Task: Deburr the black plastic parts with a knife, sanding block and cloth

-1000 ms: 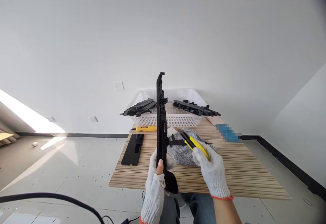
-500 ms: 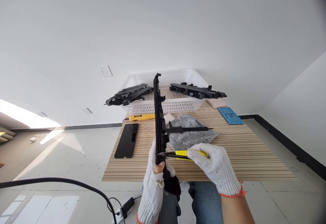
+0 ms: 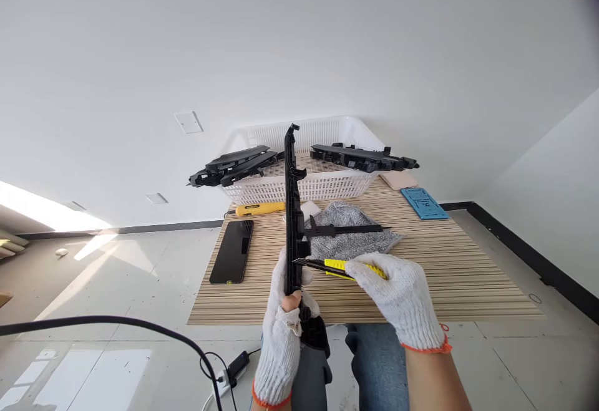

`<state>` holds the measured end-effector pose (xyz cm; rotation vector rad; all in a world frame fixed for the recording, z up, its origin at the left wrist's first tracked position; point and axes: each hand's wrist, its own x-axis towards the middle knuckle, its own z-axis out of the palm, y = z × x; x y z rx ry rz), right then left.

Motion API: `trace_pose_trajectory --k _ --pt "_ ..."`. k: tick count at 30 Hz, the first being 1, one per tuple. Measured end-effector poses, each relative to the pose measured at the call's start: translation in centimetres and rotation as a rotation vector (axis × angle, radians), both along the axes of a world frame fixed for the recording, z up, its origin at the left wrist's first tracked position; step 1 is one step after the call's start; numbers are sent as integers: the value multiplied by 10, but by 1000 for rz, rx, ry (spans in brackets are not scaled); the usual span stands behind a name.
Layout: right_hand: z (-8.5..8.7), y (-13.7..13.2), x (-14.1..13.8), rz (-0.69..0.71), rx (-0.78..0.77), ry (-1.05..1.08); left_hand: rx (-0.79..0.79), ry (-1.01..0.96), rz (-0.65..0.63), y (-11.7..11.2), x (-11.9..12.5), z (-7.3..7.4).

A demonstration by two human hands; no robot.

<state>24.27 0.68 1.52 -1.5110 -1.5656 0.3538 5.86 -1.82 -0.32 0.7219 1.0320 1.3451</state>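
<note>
My left hand (image 3: 282,336), in a white knit glove with the thumb tip bare, is closed round the lower part of a long black plastic trim piece (image 3: 292,211). The piece stands nearly upright in view, its clips and ribs facing right. In my gloved right hand (image 3: 397,295) is a yellow utility knife (image 3: 337,265), held between thumb and fingers. Its blade points left and meets the trim piece's edge just above my left thumb. Behind the hands, a black caliper (image 3: 346,230) rests on a grey cloth (image 3: 349,247).
A white plastic basket (image 3: 262,193) at the back holds several black trim pieces (image 3: 362,158). On the striped table (image 3: 444,286) lie a black phone (image 3: 233,252), a yellow-handled tool (image 3: 259,209) and a blue card (image 3: 425,203). A black cable (image 3: 116,320) arcs at lower left.
The knife blade has moved up along the trim piece, away from my left thumb. The view has shifted slightly. Both hands keep their holds.
</note>
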Motion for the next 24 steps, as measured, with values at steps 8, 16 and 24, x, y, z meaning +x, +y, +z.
trace_pose_trajectory --k 8,16,24 --pt "0 0 0 0 0 -65 11 -9 -27 -1 -1 -2" --pt "1 -1 0 7 41 -107 21 -28 -45 -1 0 2" --pt "2 -2 2 14 17 -107 98 36 -80 -2 -3 0"
